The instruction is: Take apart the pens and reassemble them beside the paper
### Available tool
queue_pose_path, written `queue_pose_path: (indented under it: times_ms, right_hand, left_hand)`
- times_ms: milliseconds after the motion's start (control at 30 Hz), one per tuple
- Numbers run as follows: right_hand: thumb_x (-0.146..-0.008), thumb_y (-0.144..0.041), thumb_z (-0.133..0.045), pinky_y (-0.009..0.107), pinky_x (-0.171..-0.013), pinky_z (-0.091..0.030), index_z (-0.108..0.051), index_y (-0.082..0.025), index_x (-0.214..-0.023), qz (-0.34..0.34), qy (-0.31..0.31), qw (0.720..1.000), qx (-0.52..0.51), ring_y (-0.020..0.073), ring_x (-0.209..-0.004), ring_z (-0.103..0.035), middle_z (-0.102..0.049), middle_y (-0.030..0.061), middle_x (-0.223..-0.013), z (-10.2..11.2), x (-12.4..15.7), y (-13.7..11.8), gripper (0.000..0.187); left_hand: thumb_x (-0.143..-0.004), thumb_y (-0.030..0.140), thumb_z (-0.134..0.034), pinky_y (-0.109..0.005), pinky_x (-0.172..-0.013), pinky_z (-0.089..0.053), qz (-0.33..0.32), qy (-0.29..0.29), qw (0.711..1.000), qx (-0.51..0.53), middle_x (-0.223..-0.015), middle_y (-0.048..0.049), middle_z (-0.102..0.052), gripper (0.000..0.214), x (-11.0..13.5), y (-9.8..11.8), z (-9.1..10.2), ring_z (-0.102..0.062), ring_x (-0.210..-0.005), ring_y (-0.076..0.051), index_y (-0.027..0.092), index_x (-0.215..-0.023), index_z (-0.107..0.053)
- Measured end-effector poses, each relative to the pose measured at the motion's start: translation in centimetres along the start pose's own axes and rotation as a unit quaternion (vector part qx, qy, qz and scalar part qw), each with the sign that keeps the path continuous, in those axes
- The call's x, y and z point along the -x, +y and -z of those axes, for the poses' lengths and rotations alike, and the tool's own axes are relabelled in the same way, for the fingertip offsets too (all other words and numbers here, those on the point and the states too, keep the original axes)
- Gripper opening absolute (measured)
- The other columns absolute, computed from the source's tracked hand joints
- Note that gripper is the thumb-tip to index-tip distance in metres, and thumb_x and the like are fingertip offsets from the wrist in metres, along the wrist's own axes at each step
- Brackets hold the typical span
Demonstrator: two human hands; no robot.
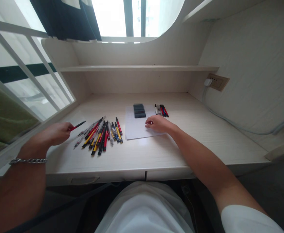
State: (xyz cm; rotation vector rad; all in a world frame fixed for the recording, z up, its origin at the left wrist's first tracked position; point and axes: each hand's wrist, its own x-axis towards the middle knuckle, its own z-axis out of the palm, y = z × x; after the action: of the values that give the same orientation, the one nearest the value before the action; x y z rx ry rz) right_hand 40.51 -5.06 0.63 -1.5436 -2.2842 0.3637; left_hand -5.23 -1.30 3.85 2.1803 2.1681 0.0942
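Note:
My left hand [59, 133] is closed around a red and black pen [80, 125], its dark end pointing right. The hand is held at the left of a loose pile of pens [100, 134] in red, yellow, black and clear barrels. My right hand [158, 123] rests on a sheet of white paper [134, 131], its fingers loosely bent with a small gap between them and no object visible in them. Just beyond that hand lies a small row of pens [163, 110]. A dark, blurred rectangular object [139, 111] sits on the paper's far part.
Everything lies on a pale wooden desk [200, 136] with a shelf [139, 68] along the back. A white plug [207, 82] is in the wall socket [218, 82], and its grey cable [241, 131] runs down the right side. White railings [32, 72] stand at left.

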Motion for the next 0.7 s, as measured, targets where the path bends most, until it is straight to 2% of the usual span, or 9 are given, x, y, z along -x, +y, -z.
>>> queue_pose_path:
  times_ms: [67, 133, 200, 267, 333, 433, 533, 700]
  right_hand:
    - [-0.086, -0.031, -0.062, 0.024, -0.072, -0.042, -0.075, -0.022, -0.093, 0.001, 0.005, 1.0, -0.002, 0.0177, -0.084, -0.063, -0.073, 0.0058, -0.097, 0.0, 0.0, 0.0, 0.017]
    - [-0.088, -0.029, -0.06, 0.024, -0.073, -0.042, -0.075, -0.021, -0.093, -0.003, 0.025, 1.0, -0.012, 0.0175, -0.085, -0.063, -0.073, 0.0059, -0.096, 0.1, -0.1, 0.0, 0.017]
    - [-0.091, -0.03, -0.056, 0.024, -0.073, -0.042, -0.073, -0.02, -0.095, -0.007, 0.054, 0.998, -0.037, 0.0171, -0.085, -0.063, -0.073, 0.0057, -0.094, 0.3, -0.2, 0.0, 0.02]
    - [-0.094, -0.033, -0.05, 0.023, -0.069, -0.043, -0.071, -0.019, -0.096, -0.014, 0.08, 0.994, -0.076, 0.0158, -0.081, -0.064, -0.072, 0.0057, -0.091, 0.5, -0.5, 0.1, 0.025]
    - [-0.097, -0.037, -0.044, 0.022, -0.064, -0.043, -0.068, -0.017, -0.097, -0.025, 0.094, 0.987, -0.128, 0.0138, -0.073, -0.063, -0.071, 0.0061, -0.09, 0.6, -0.8, 0.3, 0.032]
    - [-0.098, -0.037, -0.04, 0.021, -0.058, -0.042, -0.066, -0.015, -0.093, -0.05, 0.082, 0.976, -0.196, 0.0107, -0.065, -0.061, -0.07, 0.007, -0.091, 0.7, -1.2, 0.8, 0.035]
    - [-0.095, -0.032, -0.043, 0.02, -0.053, -0.039, -0.064, -0.014, -0.078, -0.073, 0.048, 0.976, -0.201, 0.0088, -0.057, -0.055, -0.069, 0.0056, -0.08, 0.7, -1.3, 1.4, 0.032]
    - [-0.091, -0.039, -0.05, 0.023, -0.05, -0.032, -0.066, -0.014, -0.071, -0.084, 0.014, 0.985, -0.147, 0.0087, -0.049, -0.045, -0.059, 0.0009, -0.058, 0.8, -1.1, 2.0, 0.036]
  left_hand:
    - [-0.073, 0.02, -0.055, -0.026, -0.067, -0.042, -0.015, -0.001, 1.0, -0.001, -0.092, -0.0075, -0.073, 0.033, 0.1, 1.8, 0.0, -0.06, -0.08, -0.021, 0.015, -0.104, -0.065]
    - [-0.076, 0.019, -0.053, -0.026, -0.07, -0.043, -0.073, 0.02, 0.997, 0.031, -0.099, -0.0088, -0.072, 0.038, 0.4, 5.2, 0.1, -0.061, -0.084, -0.02, 0.015, -0.112, -0.062]
    - [-0.082, 0.022, -0.051, -0.026, -0.074, -0.045, -0.165, 0.044, 0.984, 0.05, -0.103, -0.0091, -0.071, 0.034, 0.7, 9.6, -0.1, -0.062, -0.089, -0.021, 0.016, -0.114, -0.063]
    - [-0.085, 0.021, -0.048, -0.027, -0.074, -0.046, -0.214, 0.078, 0.97, 0.082, -0.1, -0.0081, -0.072, 0.033, 0.8, 14.5, -0.6, -0.063, -0.086, -0.02, 0.018, -0.113, -0.064]
    - [-0.087, 0.02, -0.048, -0.027, -0.071, -0.046, -0.269, 0.085, 0.954, 0.107, -0.095, -0.0071, -0.072, 0.03, 0.7, 19.1, -1.5, -0.064, -0.082, -0.02, 0.021, -0.11, -0.067]
    - [-0.084, 0.015, -0.051, -0.027, -0.069, -0.045, -0.329, 0.094, 0.929, 0.142, -0.092, -0.0079, -0.072, 0.029, 0.0, 24.2, -3.0, -0.064, -0.08, -0.019, 0.02, -0.107, -0.068]
    - [-0.083, 0.013, -0.054, -0.028, -0.07, -0.046, -0.354, 0.094, 0.915, 0.171, -0.091, -0.0085, -0.072, 0.024, -0.6, 26.7, -4.6, -0.064, -0.082, -0.019, 0.018, -0.1, -0.07]
    - [-0.084, 0.019, -0.059, -0.03, -0.076, -0.048, -0.354, 0.102, 0.909, 0.198, -0.093, -0.0095, -0.072, 0.02, -0.6, 26.8, -6.6, -0.064, -0.083, -0.02, 0.018, -0.1, -0.072]
